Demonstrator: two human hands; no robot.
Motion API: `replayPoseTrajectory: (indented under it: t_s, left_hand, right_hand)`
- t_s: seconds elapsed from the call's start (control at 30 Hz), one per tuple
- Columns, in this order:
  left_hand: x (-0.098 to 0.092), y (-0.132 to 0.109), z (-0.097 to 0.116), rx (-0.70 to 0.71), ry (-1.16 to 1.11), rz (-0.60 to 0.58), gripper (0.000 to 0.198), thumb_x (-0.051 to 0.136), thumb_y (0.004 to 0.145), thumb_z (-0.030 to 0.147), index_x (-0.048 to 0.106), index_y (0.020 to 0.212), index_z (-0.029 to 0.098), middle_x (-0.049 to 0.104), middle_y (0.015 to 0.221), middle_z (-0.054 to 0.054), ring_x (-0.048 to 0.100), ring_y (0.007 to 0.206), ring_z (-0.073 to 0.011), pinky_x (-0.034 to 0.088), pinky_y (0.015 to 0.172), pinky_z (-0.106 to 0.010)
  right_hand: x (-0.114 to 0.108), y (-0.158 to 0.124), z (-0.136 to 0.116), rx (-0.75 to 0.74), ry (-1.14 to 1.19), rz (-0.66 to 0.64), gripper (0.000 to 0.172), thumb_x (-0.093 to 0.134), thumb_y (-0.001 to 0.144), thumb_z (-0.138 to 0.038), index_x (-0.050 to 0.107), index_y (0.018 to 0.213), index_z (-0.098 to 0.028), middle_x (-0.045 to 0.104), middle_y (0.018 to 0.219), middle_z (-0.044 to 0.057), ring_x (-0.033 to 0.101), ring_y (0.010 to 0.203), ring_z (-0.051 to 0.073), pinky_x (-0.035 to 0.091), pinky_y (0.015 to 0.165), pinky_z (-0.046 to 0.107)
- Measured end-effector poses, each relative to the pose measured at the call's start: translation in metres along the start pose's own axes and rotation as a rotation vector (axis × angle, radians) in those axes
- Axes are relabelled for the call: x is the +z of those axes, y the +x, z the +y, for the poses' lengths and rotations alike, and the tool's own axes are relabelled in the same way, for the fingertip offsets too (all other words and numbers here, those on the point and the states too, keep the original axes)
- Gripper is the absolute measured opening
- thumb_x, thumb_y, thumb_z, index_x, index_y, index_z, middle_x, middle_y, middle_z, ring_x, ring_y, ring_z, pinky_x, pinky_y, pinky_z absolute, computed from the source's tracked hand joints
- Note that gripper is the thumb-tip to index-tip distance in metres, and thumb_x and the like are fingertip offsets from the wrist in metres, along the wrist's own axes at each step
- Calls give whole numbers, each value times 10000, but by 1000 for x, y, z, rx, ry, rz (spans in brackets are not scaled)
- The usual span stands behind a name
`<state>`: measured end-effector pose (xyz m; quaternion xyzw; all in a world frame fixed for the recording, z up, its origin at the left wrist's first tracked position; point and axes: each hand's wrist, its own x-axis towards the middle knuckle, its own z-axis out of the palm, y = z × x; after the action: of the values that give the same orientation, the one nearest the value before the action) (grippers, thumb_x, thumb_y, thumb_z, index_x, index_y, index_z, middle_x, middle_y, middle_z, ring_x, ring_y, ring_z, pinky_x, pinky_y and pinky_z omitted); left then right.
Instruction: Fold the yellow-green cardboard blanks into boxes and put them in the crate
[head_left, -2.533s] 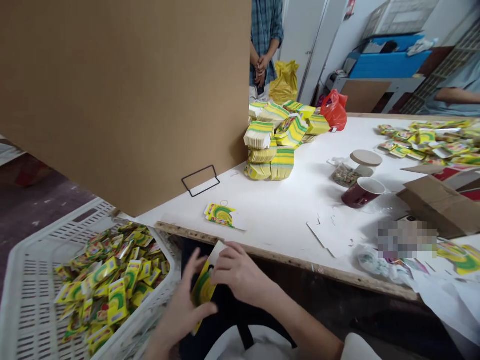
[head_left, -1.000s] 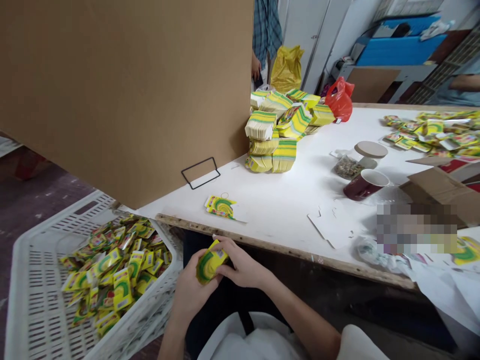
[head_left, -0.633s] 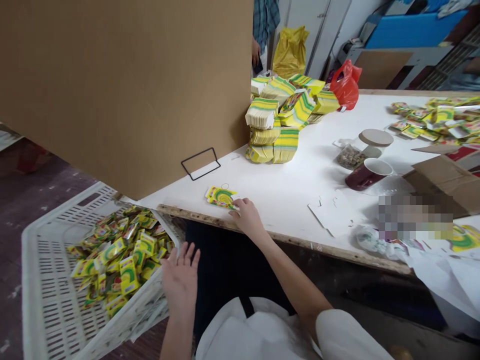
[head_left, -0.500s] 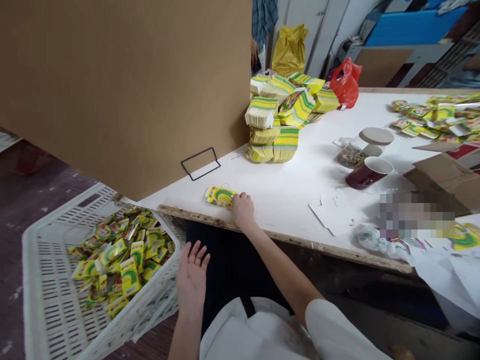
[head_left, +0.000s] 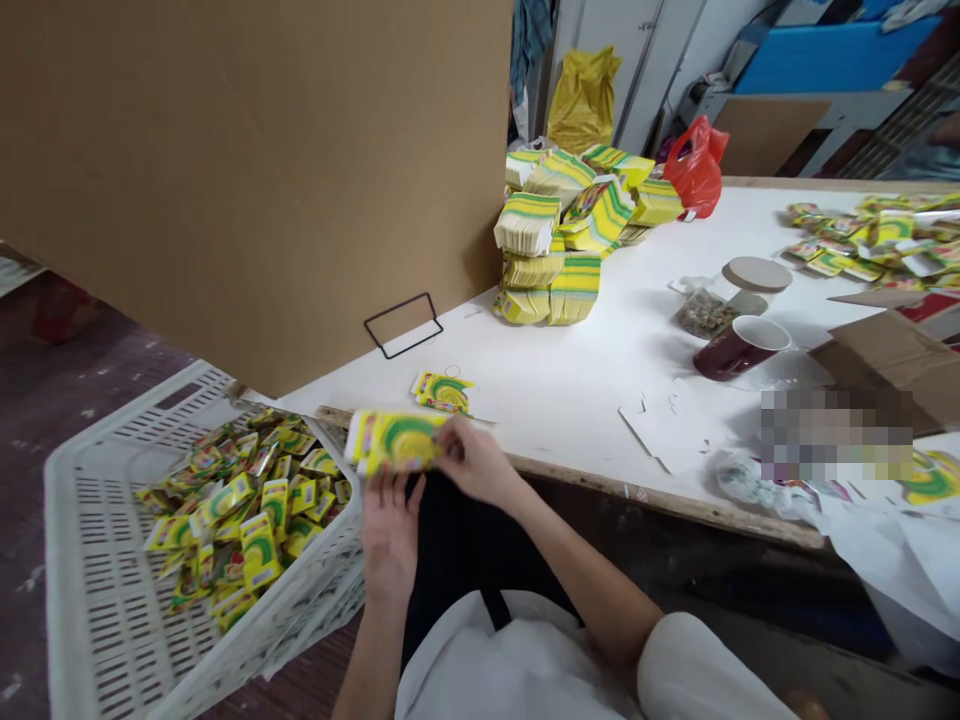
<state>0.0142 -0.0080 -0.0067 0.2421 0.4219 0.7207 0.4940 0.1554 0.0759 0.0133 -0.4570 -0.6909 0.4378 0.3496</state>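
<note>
A flat yellow-and-green printed carton (head_left: 394, 440), slightly blurred, is pinched at its right end by my right hand (head_left: 476, 460), just over the table's front edge. My left hand (head_left: 390, 535) is palm up under the carton with its fingers stretched out, and the fingertips meet the carton's lower edge; I cannot tell whether they bear any of it. Another such carton (head_left: 444, 391) lies on the white table (head_left: 555, 380) beyond my right hand. To the left of my left hand, a white slatted basket (head_left: 97, 560) holds many small yellow-green packs (head_left: 259, 550).
A big cardboard panel (head_left: 300, 180) stands at the left, with a black wire frame (head_left: 405, 325) by its foot. Bundled yellow cartons (head_left: 574, 285) are stacked behind. Rightward are a maroon mug (head_left: 731, 350), a lidded jar (head_left: 705, 312), an opened cardboard box (head_left: 885, 350) and a red bag (head_left: 697, 170).
My right hand has lifted a carton off the table and brought it left and nearer me, over my left hand. My left hand has moved slightly up to the carton's edge.
</note>
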Motion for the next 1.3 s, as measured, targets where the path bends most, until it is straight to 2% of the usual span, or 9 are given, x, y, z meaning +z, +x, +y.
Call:
replayPoseTrajectory:
  t_s: [0.13,0.3,0.43,0.67,0.9,1.0,1.1,1.17,1.3]
  left_hand:
    - [16,1,17,124,-8,11,666,773,567,766,669,920,211,616,853,-32,594,842,-205,538,815,-325]
    - [24,1,22,137,14,140,646,637,652,848,590,804,223,485,689,17,479,645,-140,471,605,-243]
    - [16,-1,15,85,143,163,732,538,658,912,636,869,218,622,807,-36,608,820,-216,523,679,-301]
    - [0,-4,9,126,172,356,441,893,592,532,654,724,187,649,711,49,592,609,-91,531,628,-203]
    - [-20,16,44,3,265,80,799,718,630,774,708,1163,178,702,1221,-147,606,1229,-343,431,1109,-478]
    - [-24,13,56,-17,565,-156,914,953,411,508,683,1229,202,628,1362,-155,468,1379,-391,321,1191,-481]
    - [-15,1,49,-128,844,-386,875,965,431,294,650,1246,238,659,1309,-127,573,1261,-379,446,1081,-486]
    - [-10,-8,39,-130,910,-370,693,904,559,309,633,1193,239,726,1083,-88,688,998,-317,556,880,-429]
    - [-9,-16,19,52,995,-188,713,865,608,335,549,1239,236,695,992,-64,688,829,-262,558,719,-355]
  right_hand:
    - [28,-44,-10,-30,541,-354,372,784,764,-273,465,952,-228,569,794,-55,525,638,91,441,590,215]
    - [44,-57,-11,-37,542,-273,674,918,618,-394,487,1109,-229,553,883,-38,516,723,108,426,610,213]
    - [28,-50,-14,-76,316,-186,400,861,731,-327,623,1029,-205,572,824,-39,490,688,105,395,614,218]
    - [13,-43,-13,-182,256,-77,42,711,866,-219,736,859,-186,621,796,9,578,726,138,455,677,243]
    - [-28,-34,-11,-391,-111,50,325,532,947,-107,796,980,-293,687,920,58,572,918,208,463,882,367]
    - [-31,-39,-15,-545,-277,-123,335,571,899,-50,790,885,-303,725,930,25,563,966,207,386,1034,418]
    - [-16,-50,-16,-621,-222,-203,264,630,879,-83,765,878,-309,714,910,-9,581,990,187,254,1185,439]
    - [-5,-56,-12,-501,-133,-67,288,668,868,-142,727,1091,-316,691,1063,30,564,1115,218,214,1213,489]
    - [10,-61,2,-93,376,109,860,808,770,-395,379,1502,-251,504,1441,162,447,1366,299,335,1159,513]
